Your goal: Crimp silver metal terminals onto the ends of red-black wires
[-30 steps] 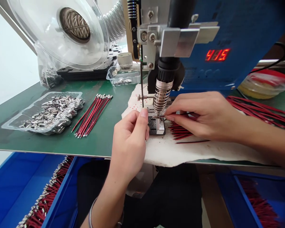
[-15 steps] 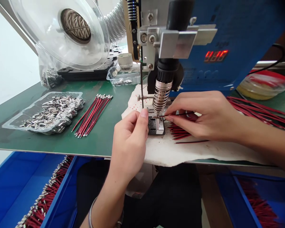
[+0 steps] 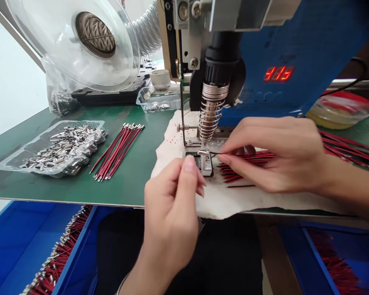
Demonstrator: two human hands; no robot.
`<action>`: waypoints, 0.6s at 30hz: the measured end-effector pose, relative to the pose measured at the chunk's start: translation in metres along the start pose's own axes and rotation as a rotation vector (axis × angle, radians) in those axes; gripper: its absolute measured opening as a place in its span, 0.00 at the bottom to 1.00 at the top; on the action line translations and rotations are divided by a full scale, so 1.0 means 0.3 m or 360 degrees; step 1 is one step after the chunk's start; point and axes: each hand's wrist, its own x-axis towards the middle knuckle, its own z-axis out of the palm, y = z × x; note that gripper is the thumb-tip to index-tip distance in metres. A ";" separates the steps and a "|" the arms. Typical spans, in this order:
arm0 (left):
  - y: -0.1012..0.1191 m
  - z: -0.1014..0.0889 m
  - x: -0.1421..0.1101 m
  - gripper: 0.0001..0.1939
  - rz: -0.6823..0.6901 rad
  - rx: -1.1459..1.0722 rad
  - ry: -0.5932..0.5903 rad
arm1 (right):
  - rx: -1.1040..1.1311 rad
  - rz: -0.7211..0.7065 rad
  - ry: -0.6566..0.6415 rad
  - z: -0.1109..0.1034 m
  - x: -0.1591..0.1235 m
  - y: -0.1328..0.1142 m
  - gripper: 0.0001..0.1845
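Note:
My right hand (image 3: 273,153) pinches a thin black wire (image 3: 214,153) between thumb and forefinger. The wire leads to a small silver metal cylinder (image 3: 203,152) at the top of the small fixture (image 3: 206,167). Just above the cylinder is the tip of a soldering head with a coiled spring (image 3: 209,116). Left of the fixture and nearer to me, my left hand (image 3: 170,209) is closed, thumb against forefinger; whatever it may hold is hidden. Red and black wires (image 3: 233,170) lie beneath and beside my right fingers.
A clear tray of small metal cylinders (image 3: 70,149) and a bundle of red-wired pieces (image 3: 118,151) lie on the left. Behind stands a blue machine (image 3: 258,98) with a red display. Blue bins (image 3: 76,250) sit below the table edge.
The soldering head has risen from the fixture, leaving the cylinder in plain sight. My left hand has drawn down toward me, and my right hand has shifted slightly right with the wire.

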 end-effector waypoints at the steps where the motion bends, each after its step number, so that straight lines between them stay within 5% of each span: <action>1: 0.006 0.006 -0.013 0.19 0.0021 0.0038 -0.0053 | 0.0009 -0.0003 0.0037 -0.005 0.002 -0.014 0.03; 5: 0.020 0.042 -0.049 0.07 -0.0036 -0.0011 -0.0261 | 0.0176 0.0020 0.0062 -0.018 0.011 -0.063 0.06; 11: 0.019 0.079 -0.055 0.16 -0.0056 -0.0048 -0.0267 | 0.0432 0.0098 -0.0087 -0.012 0.009 -0.088 0.04; 14: 0.015 0.058 -0.058 0.11 -0.0075 -0.0074 -0.0207 | 0.0423 0.0072 -0.0194 -0.023 0.004 -0.064 0.01; 18: 0.005 -0.040 -0.041 0.07 0.0001 0.0155 0.0001 | 0.0215 -0.0229 -0.0518 -0.056 0.002 0.005 0.05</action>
